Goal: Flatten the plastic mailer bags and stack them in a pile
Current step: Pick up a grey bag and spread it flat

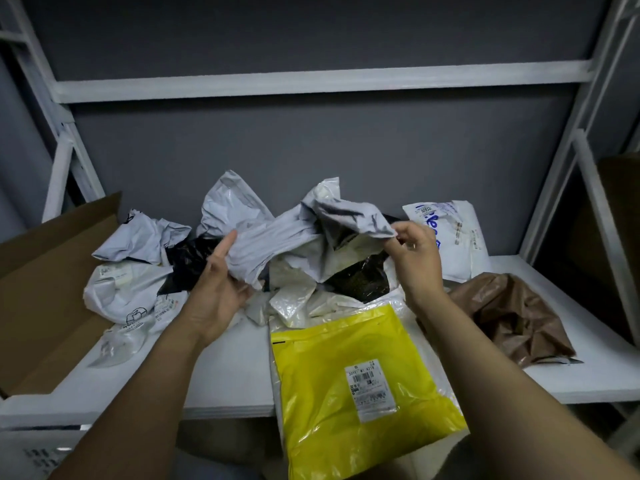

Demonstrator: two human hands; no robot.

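The left hand [221,289] grips, the right hand [415,261] pinches a grey mailer [277,244]; white bag [450,233] beyond it reads "4002"; yellow bag [363,393] overhangs the shelf [225,375] edge.

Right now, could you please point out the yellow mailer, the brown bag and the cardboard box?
yellow mailer [318,403]: head view, flat front.
brown bag [509,317]: head view, crumpled middle.
cardboard box [45,289]: head view, inner wall.
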